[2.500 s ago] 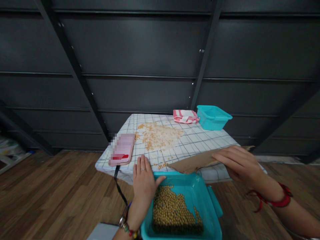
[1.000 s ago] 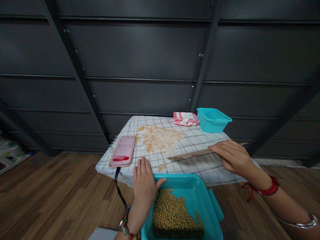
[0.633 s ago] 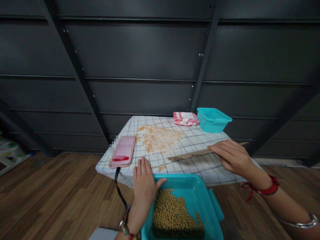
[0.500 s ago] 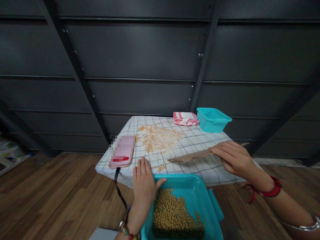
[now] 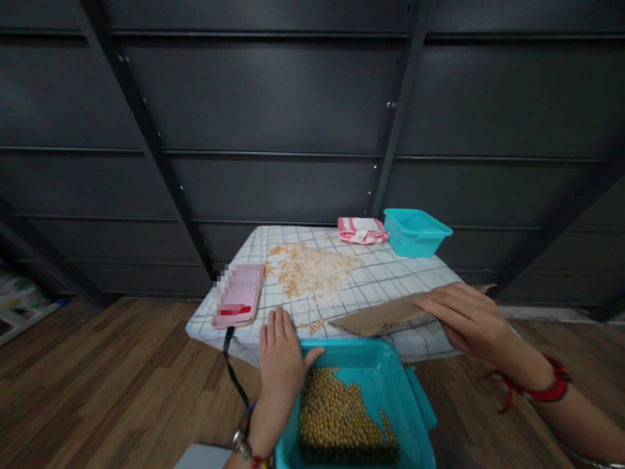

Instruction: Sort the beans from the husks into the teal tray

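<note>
Off to the left of the left grip, a pink phone [image 5: 237, 294] lies on the tabletop [image 5: 390, 273], which wears a white checked cloth, and the phone's black strap [image 5: 233, 371] dangles over the near edge. The left hand [image 5: 283, 355] lies flat, fingers stretched out and together on the edge of the cloth. Its thumb is hooked over the far rim of a big teal tub [image 5: 415, 417], so the grip is open and pressing rather than clamped.

Just right of that thumb, the tub holds a heap of soybeans [image 5: 342, 417], with its rim tucked below the tabletop's edge. Beyond the fingertips a few stray beans [image 5: 316, 324] sit near the edge, and the main scatter of soybeans [image 5: 310, 267] is spread well beyond them.

The right hand [image 5: 469, 319] is closed on a cardboard sheet [image 5: 381, 317], fingers over the top and thumb beneath. The sheet's free end slopes down to the left, just above the tub's far rim.

Past the right grip, at the far edge, lie a folded red-striped cloth [image 5: 361, 229] and a small teal tub [image 5: 415, 231].

To my eye the sheet is at the tub's rim between passes. Reaching the scatter would call for laying its edge low on the cloth behind the beans while the left hand holds the tub snug.
</note>
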{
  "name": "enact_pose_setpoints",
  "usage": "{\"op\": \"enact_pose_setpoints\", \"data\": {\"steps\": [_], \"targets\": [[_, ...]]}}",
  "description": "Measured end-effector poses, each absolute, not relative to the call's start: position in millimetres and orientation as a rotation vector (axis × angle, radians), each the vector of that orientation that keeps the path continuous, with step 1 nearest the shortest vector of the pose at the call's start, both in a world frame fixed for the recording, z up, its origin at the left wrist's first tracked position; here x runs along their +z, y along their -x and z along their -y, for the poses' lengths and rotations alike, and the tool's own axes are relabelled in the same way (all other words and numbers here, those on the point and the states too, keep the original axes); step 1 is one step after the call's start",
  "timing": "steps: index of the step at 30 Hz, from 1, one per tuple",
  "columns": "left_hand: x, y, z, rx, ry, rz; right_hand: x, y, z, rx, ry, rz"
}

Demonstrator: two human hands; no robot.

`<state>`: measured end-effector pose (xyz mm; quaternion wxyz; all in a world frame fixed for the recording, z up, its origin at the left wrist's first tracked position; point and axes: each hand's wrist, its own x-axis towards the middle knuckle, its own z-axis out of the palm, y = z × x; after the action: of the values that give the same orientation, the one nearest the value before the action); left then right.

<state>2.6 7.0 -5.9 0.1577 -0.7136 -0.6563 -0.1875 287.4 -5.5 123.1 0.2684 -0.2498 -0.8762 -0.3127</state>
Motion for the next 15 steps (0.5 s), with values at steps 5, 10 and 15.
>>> {"op": "enact_pose_setpoints", "data": {"steps": [5, 10, 15], "targets": [[-4.4, -3.4, -7.3, -0.513, 2.047, 1.886, 122.5, -288.9, 7.0, -0.838, 0.686, 2.380], [-3.0, -3.7, -7.4, -0.508, 2.040, 1.877, 123.1, -289.9, 8.9, -0.817, 0.677, 2.390], [-2.5, -5.0, -8.4, -0.499, 2.053, 1.903, 124.4, -290.8, 13.3, -0.793, 0.704, 2.388]]}}
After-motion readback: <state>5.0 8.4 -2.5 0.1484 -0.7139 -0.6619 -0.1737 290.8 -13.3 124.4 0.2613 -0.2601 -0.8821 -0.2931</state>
